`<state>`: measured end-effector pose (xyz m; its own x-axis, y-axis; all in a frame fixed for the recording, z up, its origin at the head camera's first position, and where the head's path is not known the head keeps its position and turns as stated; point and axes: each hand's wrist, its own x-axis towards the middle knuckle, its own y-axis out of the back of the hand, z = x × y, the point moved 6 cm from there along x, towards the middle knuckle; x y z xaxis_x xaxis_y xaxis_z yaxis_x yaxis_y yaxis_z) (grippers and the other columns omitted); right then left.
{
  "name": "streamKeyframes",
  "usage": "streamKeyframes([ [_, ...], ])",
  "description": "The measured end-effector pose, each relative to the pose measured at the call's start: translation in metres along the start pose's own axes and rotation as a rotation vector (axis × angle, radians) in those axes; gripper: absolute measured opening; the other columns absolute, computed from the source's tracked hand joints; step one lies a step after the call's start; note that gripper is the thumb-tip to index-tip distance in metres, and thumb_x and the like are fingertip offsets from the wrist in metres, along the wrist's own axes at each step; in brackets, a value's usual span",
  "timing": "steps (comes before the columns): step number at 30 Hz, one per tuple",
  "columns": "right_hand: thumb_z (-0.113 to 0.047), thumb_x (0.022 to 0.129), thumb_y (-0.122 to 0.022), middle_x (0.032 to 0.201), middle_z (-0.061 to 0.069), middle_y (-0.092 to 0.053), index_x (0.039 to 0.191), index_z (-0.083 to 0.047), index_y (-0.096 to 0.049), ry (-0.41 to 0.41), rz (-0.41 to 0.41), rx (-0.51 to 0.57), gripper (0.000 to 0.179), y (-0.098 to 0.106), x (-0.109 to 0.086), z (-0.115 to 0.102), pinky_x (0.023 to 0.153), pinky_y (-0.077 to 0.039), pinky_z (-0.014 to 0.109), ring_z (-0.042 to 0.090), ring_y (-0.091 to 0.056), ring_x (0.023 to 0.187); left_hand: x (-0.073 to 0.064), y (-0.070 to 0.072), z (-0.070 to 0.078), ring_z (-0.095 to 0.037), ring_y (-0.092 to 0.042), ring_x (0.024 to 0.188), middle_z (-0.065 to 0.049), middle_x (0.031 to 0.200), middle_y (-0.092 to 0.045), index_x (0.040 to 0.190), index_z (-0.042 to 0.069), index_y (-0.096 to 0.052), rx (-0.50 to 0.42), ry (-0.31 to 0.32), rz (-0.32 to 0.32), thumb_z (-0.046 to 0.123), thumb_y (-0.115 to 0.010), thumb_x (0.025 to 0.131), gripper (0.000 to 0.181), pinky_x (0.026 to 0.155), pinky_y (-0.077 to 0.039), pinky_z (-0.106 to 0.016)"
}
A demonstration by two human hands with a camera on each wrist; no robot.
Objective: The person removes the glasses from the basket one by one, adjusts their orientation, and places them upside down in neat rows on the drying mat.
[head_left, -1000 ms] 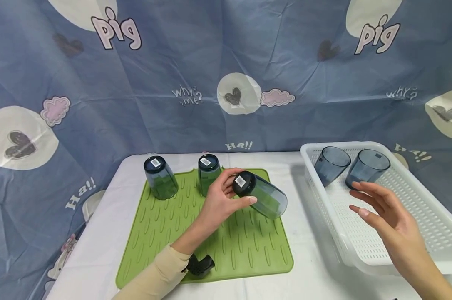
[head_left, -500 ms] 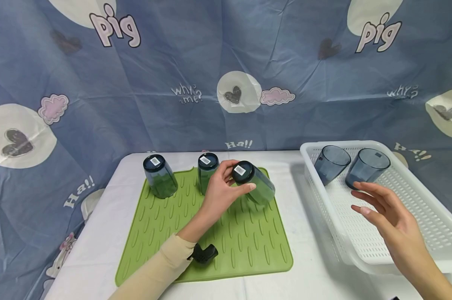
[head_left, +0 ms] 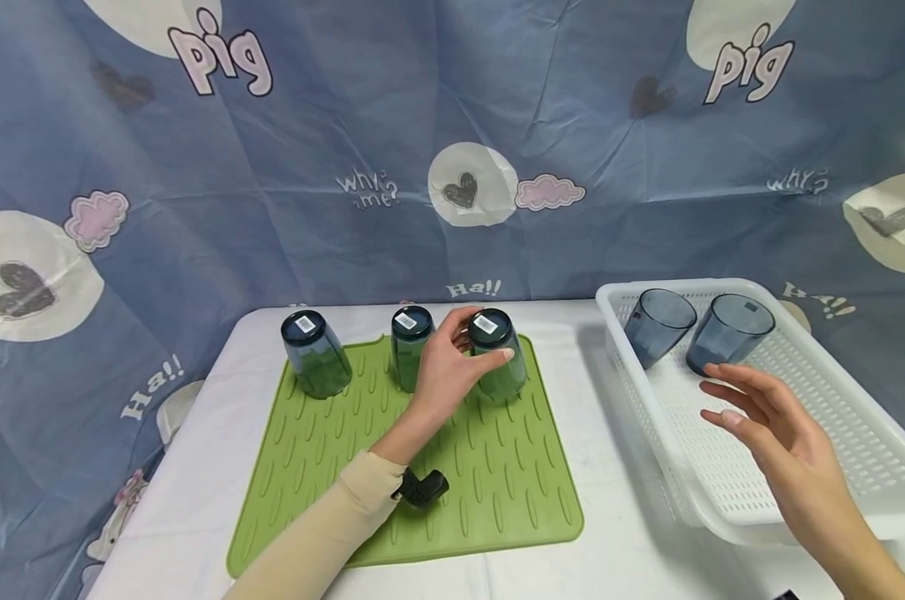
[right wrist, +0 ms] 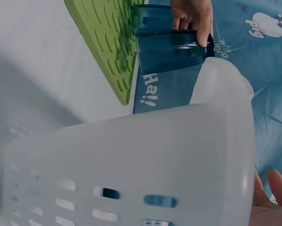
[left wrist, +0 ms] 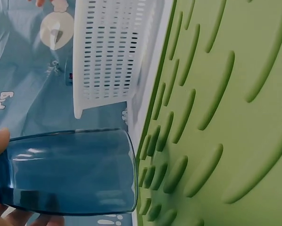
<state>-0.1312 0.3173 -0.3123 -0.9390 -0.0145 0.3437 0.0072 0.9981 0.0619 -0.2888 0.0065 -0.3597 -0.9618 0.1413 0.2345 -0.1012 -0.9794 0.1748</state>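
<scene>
My left hand grips a blue glass tumbler near its base, thumb on one side and fingers on the other. The tumbler is upside down, its labelled base up and its rim right at the green drying mat, as the left wrist view also shows. To its left, two more upturned tumblers, a middle one and a far-left one, stand along the mat's back edge. My right hand hovers over the white basket, holding nothing, its fingers loosely bent.
In the basket's far end lean two blue tumblers, one at the left and one at the right, mouths up. A white cloth covers the table. Behind it hangs a blue printed curtain.
My left hand has tipped the tumbler from a slant to upright, mouth down, and lowered its rim to the mat's back right. My right hand has stayed nearly still.
</scene>
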Motion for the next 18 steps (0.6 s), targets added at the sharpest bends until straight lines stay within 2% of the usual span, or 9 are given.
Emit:
streamKeyframes([
  [9, 0.015, 0.097, -0.039, 0.143, 0.023, -0.042, 0.141, 0.014, -0.034, 0.01, -0.002, -0.006, 0.044, 0.001, 0.002, 0.002, 0.101, -0.046, 0.029, 0.025, -0.047, 0.129, 0.01, -0.005, -0.006, -0.017, -0.057, 0.111, 0.002, 0.118, -0.062, 0.135, 0.021, -0.056, 0.051, -0.009, -0.002, 0.024, -0.085, 0.078, 0.064, 0.092, -0.05, -0.037],
  [18, 0.015, 0.098, -0.037, 0.142, 0.02, -0.045, 0.141, 0.015, -0.033, 0.034, -0.02, 0.046, 0.043, 0.001, 0.004, 0.005, 0.1, -0.047, 0.029, 0.024, -0.048, 0.128, 0.02, -0.011, -0.012, -0.016, -0.057, 0.113, 0.002, 0.12, -0.062, 0.135, 0.022, -0.056, 0.065, -0.01, 0.02, 0.024, -0.085, 0.077, 0.065, 0.091, -0.05, -0.037],
])
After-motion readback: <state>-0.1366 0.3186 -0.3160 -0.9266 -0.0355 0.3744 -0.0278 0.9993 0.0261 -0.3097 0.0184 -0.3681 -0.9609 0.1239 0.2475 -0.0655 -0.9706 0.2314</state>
